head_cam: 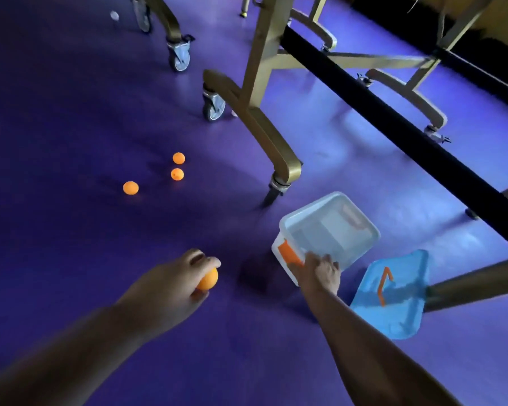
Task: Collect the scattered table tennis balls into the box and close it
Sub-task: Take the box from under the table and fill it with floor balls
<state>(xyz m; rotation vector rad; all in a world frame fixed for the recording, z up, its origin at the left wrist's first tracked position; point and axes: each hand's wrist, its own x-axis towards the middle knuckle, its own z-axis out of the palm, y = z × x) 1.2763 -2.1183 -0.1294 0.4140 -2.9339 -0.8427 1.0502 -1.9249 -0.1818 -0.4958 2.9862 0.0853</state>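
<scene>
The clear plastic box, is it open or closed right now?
Open. Its blue lid lies on the floor beside the box, whose rim the right hand grips.

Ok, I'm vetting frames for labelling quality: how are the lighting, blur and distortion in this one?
Head view: the floor is bright at right, dark at left; the right hand gripping the box is motion-smeared; the left hand holding an orange ball is sharper; the wide-angle lens makes the table legs lean.
</scene>
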